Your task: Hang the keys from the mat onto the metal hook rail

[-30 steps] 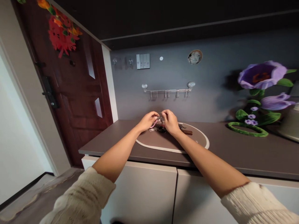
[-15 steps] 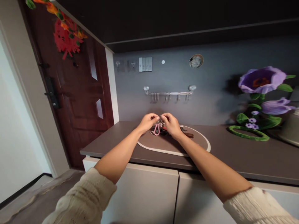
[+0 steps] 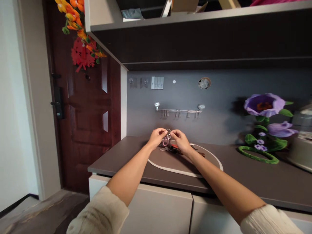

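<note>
My left hand (image 3: 156, 137) and my right hand (image 3: 180, 140) meet above the counter, thumbs and forefingers pinched on a thin metal key ring (image 3: 168, 130). A pink loop strap (image 3: 166, 141) hangs from the ring between them, along with small metal parts too fine to make out. Beneath lie some keys (image 3: 163, 149), and by my right hand a red item (image 3: 174, 146) is partly hidden. A brown strip (image 3: 201, 154) shows past my right wrist. All this is over an oval mat (image 3: 168, 165) with a pale border.
On the wall behind is a rail with clear hooks (image 3: 179, 111). A purple flower ornament (image 3: 264, 105) stands on the dark counter (image 3: 234, 175) at right, near a pale container (image 3: 302, 148). Overhead is a shelf (image 3: 195, 42); a dark red door (image 3: 83, 130) is at left.
The view has tilted upward, so the overhead shelf shows more and the counter sits lower. Both hands keep their pinch, and the ring now shows more clearly between the fingertips.
</note>
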The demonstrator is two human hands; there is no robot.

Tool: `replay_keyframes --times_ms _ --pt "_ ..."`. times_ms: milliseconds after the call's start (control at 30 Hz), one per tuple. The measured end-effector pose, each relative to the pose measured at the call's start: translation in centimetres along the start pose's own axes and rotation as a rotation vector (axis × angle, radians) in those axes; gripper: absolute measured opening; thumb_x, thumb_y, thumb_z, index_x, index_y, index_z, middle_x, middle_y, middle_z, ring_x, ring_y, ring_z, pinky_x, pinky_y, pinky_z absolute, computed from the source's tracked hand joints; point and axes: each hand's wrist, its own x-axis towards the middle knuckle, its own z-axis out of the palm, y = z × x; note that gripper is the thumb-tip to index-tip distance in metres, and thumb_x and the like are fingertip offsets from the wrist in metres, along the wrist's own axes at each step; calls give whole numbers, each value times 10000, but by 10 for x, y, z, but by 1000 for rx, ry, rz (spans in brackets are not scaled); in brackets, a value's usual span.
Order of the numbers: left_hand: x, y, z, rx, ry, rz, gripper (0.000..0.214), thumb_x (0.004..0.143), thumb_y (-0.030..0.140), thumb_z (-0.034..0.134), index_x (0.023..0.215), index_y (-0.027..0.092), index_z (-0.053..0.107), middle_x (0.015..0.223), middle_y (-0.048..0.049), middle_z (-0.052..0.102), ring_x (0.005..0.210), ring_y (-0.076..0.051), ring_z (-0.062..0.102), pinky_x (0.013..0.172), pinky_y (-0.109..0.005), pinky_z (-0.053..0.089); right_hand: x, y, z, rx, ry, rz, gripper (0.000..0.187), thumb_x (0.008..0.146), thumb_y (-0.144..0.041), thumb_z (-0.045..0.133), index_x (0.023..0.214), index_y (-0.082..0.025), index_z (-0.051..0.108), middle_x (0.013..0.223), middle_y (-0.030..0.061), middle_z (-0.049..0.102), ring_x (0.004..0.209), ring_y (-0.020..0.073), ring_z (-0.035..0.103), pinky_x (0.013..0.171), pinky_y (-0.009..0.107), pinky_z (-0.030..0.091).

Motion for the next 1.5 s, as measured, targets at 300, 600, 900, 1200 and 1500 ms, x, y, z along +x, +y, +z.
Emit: replay_keyframes --times_ms 300,600,900,1200,1500 --pt "8 -4 -6 145 327 -24 250 806 340 438 839 135 579 816 -61 631 740 -134 562 715 -258 429 48 -1 17 33 88 31 177 698 -338 524 718 -163 503 640 -21 531 598 101 489 639 250 423" --pt "8 -8 -16 441 512 -210 240 831 261 355 818 170 576 867 -93 632 830 -192 562 753 -296 390 99 -10 43 90 249 212 114 746 -221 489 654 -159 516 578 3 563 531 94 526 534 212 472" --pt "9 -8 -16 480 506 -294 251 832 260 351 866 185 589 923 -100 633 865 -204 558 754 -312 389 122 -9 61 198 386 401 178 753 -133 484 576 -150 500 510 -6 520 479 87 525 472 220 507" --pt "8 -8 -17 488 506 -299 256 834 277 347 853 187 586 909 -102 630 852 -210 553 749 -323 382 127 2 65 204 407 462 125 735 -128 521 611 -139 517 525 -7 517 481 87 529 464 230 518" --pt "9 -14 -18 507 496 -300 247 838 268 350 861 187 582 901 -96 629 846 -201 561 744 -312 390 122 11 62 144 368 449 136 722 -124 526 588 -144 526 482 -27 492 438 68 485 467 209 488"
